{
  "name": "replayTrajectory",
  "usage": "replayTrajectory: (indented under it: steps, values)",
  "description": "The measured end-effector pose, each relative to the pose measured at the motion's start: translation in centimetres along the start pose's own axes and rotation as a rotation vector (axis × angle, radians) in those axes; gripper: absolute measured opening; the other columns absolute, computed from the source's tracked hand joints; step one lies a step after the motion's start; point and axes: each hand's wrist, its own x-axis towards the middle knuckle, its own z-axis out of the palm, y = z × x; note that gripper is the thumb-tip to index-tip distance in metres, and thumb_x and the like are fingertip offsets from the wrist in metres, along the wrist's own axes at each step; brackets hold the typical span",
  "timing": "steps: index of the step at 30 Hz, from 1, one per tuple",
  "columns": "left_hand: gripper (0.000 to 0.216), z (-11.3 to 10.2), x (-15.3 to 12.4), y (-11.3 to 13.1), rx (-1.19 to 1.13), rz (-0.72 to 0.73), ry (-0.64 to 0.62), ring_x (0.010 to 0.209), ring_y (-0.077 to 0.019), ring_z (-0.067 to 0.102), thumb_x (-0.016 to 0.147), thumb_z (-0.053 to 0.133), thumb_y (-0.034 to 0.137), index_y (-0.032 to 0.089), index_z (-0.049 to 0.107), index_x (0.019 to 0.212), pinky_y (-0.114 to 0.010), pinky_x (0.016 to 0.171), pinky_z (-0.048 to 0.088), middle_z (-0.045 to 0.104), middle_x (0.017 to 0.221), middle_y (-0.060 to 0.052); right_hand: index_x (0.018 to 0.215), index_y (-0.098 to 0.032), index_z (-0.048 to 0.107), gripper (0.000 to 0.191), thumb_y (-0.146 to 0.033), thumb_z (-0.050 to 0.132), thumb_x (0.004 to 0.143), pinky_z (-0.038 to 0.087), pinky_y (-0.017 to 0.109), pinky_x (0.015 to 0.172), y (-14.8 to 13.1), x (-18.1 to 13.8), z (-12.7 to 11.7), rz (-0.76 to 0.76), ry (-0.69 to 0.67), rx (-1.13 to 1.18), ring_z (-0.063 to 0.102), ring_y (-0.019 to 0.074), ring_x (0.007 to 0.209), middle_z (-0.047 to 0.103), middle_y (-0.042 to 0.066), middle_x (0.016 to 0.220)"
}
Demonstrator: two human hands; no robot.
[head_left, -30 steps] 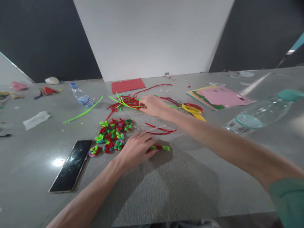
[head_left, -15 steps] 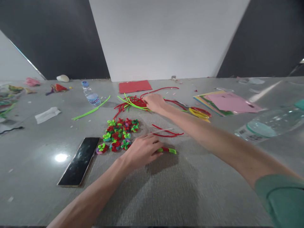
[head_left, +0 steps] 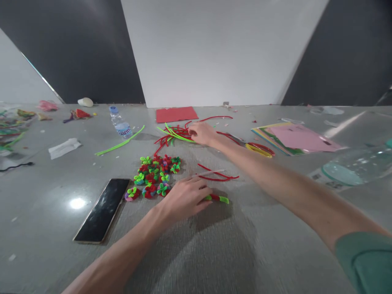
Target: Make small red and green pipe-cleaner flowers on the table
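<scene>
The right hand (head_left: 202, 134) is placed at a loose bundle of thin, fuzzy red and lime-green stems (head_left: 180, 137), which lies at the middle of the grey desk (head_left: 275, 241). Its fingertips are set at the bundle's right part, which is partly hidden; whether this grip is clamped on a stem cannot be told. The left hand (head_left: 187, 197) is laid low over the desk, its fingers covering one end of a short red and lime-green fuzzy strip (head_left: 215, 197); whether that grip is closed on it cannot be told.

The near side of the bundle is bordered by a cluster of small red and green fuzzy flowers (head_left: 153, 176), reaching close to the left hand. A black, gold-edged phone (head_left: 102, 210) is found just left of the flowers. Crossed red stems (head_left: 219, 179) are noted between the hands. To the right, yellow-and-red-handled scissors (head_left: 259, 150) are sited beyond the right forearm (head_left: 275, 179), and a large clear plastic bottle (head_left: 352, 169) is found lying near it.
</scene>
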Motion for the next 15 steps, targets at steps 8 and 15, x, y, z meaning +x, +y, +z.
replayTrajectory:
  steps: [8,15]
  values:
    - [0.014,-0.1,0.2,0.1,0.032,0.009,0.013,0.097,-0.0216,0.069,0.101,0.065,0.032,0.019,0.07,0.1,-0.036,0.09,0.056,0.072,0.099,-0.004,0.135,-0.021,0.069,0.042,-0.013,0.047,0.101,0.031,0.046,0.105,-4.3,1.6,1.8,-0.208,0.031,-0.02,0.043,0.0341,0.133,0.058,0.016,0.145]
    - [0.021,0.0,-0.1,-0.1,0.045,0.006,-0.006,0.098,-0.022,0.069,0.103,0.061,0.034,0.017,0.072,0.111,-0.036,0.089,0.057,0.072,0.101,-0.006,0.126,-0.019,0.071,0.036,-0.01,0.047,0.101,0.031,0.047,0.109,-5.4,4.1,2.3,-0.147,0.035,-0.055,0.053,0.0293,0.128,0.067,0.013,0.134]
